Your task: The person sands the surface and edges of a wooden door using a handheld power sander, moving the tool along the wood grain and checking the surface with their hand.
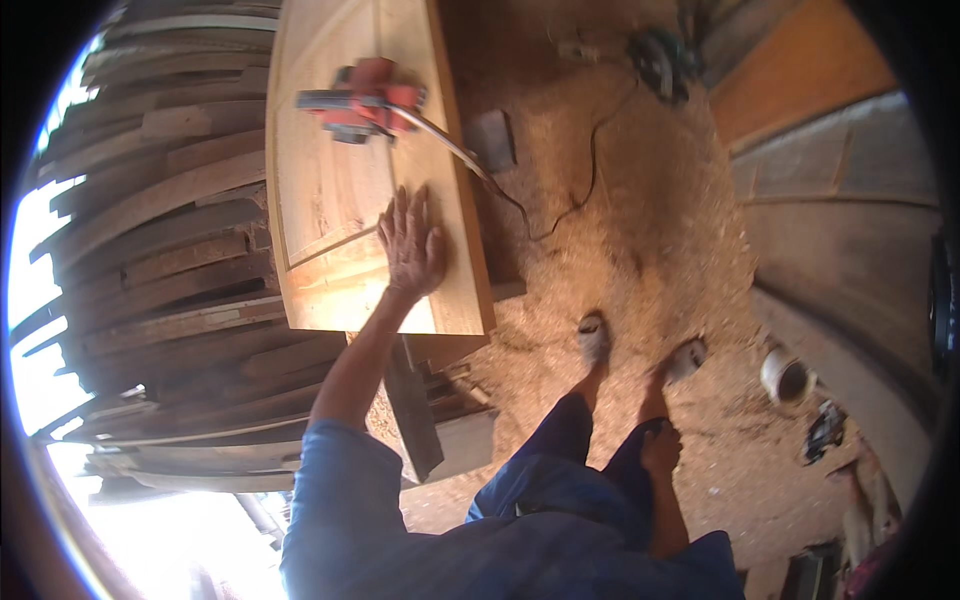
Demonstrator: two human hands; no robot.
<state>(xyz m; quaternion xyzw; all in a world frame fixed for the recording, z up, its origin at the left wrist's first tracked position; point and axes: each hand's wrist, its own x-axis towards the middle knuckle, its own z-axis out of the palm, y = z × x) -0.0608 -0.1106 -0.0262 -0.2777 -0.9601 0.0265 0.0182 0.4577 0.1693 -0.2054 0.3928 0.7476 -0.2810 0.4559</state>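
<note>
My left hand [410, 247] lies flat on a pale wooden door panel [330, 200], its fingers spread near the long right edge. Beyond the fingertips, apart from them, a red and dark hand-held power tool [368, 100], which looks like an electric planer, rests on the panel. Its outline is slightly blurred. From the tool a cord [450, 145] runs over the panel's edge and down to the floor. My right hand [661, 448] is low beside my thigh, fingers curled in; whether anything is inside them is hidden.
Stacked boards [190, 250] fill the left side. Wood shavings cover the floor [560, 270], where the cord loops. At the far right stands another dark power tool [660, 65]. Wooden panels [840, 240] lean along the right, near a white bucket-like container [787, 378].
</note>
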